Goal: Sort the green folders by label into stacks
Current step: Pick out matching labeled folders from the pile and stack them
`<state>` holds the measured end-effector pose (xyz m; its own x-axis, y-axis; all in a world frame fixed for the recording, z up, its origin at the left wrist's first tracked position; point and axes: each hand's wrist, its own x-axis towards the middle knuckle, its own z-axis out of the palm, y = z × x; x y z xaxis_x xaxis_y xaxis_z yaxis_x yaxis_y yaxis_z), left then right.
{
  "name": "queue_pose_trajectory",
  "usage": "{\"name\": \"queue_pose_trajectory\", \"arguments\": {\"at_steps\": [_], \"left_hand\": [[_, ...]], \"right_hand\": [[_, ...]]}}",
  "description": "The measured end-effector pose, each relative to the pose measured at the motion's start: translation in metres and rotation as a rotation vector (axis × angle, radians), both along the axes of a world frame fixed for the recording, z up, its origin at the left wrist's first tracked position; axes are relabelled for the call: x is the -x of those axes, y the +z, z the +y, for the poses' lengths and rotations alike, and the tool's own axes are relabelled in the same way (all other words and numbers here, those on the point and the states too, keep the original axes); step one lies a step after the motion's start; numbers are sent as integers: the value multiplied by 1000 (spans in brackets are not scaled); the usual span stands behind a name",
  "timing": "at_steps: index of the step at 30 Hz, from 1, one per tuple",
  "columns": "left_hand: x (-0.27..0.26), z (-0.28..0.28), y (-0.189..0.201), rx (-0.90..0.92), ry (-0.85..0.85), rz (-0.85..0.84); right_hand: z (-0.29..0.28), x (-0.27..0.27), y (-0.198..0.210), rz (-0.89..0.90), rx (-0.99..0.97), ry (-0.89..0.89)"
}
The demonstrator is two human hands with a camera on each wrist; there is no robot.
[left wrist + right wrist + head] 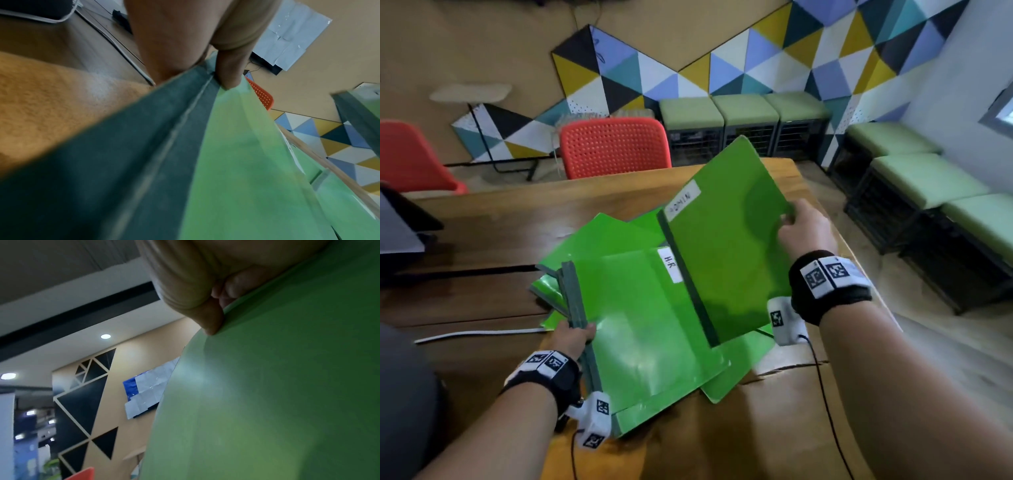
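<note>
Gripping a dark spine, left hand (571, 337) holds the HR folder (650, 329) flat, long axis running away; left wrist view alone shows the thumb (228, 71) clamped on top. Beyond, right hand (806, 228) pinches the raised folder (726, 240), tilted over the bench (517, 222).

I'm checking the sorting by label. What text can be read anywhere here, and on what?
"H.R": white label on the folder gripped by the left hand.
Blurred, perhaps "ADMIN": white label on the raised folder held by the right hand.
Square coded markers on the wrist bands: no words.
</note>
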<state>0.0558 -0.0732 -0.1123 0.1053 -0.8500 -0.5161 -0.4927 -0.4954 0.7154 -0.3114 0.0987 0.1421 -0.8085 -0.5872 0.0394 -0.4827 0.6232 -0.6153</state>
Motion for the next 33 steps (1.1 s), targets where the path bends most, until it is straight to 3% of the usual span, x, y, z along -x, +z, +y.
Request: {"name": "queue_pose_trajectory", "arguments": {"at_steps": [2,6,10,15,18,26,28,31,33], "left_hand": [[9,18,34,-40,15,55],[17,37,62,-71,126,154],[12,41,57,-76,18,-123],[8,33,16,-148,80,-71],[12,39,18,-146,115,-57],[7,38,2,-121,125,-25],[8,40,9,-106,131,-17],[9,42,15,-81,150,11],[7,42,19,-75,161,32]], "right_hand": [[-14,-15,-33,-128,-3,61],[-26,-55,-116,-382,-114,103],[-34,-64,-175,-410,-279,112],[-22,-5,-191,-316,-527,-289],[-21,18,-201,-325,-595,-351],[-19,30,-209,-415,-554,-505],[-19,33,-212,-478,-516,-514],[-20,42,-238,-646,-345,-378],[-22,49,-249,-609,-381,-289]]}}
